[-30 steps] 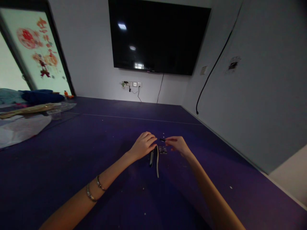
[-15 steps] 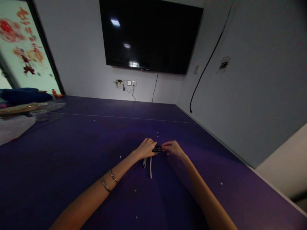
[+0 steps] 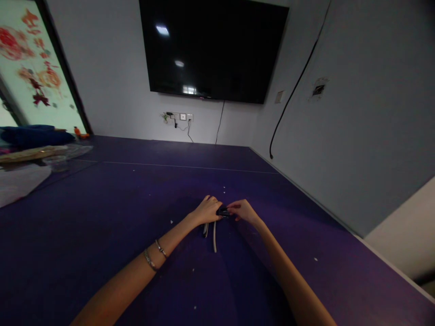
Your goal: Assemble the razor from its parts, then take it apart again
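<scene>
On the purple table (image 3: pixel 102 217), my left hand (image 3: pixel 206 210) and my right hand (image 3: pixel 242 210) meet over a small dark object (image 3: pixel 223 211). Both hands pinch it from either side, fingers curled. Two thin straps (image 3: pixel 214 235), one pale and one dark, trail from under my left hand toward me on the tabletop. Two bracelets (image 3: pixel 154 254) circle my left wrist. What the dark object is I cannot make out in the dim light.
A large black TV (image 3: pixel 214 50) hangs on the far wall above a socket strip (image 3: pixel 180 117) with a cable. Cloth, plastic and a wooden piece (image 3: pixel 30 154) lie at the table's far left. A wall runs along the table's right edge. Small white specks dot the tabletop.
A second ago my hands were apart, the right pinching a small dark piece above a small block on the table. They have since come together on the dark object; the view shifted right.
</scene>
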{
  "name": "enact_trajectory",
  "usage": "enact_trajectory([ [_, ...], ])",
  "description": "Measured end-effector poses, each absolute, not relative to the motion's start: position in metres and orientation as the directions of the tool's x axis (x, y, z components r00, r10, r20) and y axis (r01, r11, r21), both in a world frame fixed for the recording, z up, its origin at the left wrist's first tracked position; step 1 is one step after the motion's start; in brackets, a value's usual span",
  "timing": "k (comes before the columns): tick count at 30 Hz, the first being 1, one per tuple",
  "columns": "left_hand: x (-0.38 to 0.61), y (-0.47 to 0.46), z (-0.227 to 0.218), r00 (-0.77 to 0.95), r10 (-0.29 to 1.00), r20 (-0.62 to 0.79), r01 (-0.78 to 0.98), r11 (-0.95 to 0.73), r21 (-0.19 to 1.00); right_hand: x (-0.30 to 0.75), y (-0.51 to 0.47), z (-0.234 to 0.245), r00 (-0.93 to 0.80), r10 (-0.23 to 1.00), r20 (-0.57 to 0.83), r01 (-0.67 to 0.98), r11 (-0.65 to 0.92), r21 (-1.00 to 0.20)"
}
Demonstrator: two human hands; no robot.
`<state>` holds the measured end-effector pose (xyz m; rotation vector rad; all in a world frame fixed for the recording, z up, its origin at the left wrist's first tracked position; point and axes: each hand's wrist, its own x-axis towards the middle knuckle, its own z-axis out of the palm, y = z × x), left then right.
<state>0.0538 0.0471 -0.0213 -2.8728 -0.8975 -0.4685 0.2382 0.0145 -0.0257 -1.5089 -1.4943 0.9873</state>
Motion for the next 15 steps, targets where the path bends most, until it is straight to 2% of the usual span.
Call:
enact_trajectory([
  [8, 0.0540, 0.0420, -0.0164, 0.787, 0.540, 0.298, 0.561, -0.828, 0.018, 0.2382, 0.0144, -0.0286, -0.002, 1.000, 0.006, 0.437, 0.007, -0.900],
  [15, 0.0529, 0.0434, -0.0189, 0.794, 0.527, 0.303, 0.547, -0.837, 0.021, 0.2382, 0.0121, -0.0274, -0.026, 0.998, 0.063, 0.552, 0.067, -0.831],
])
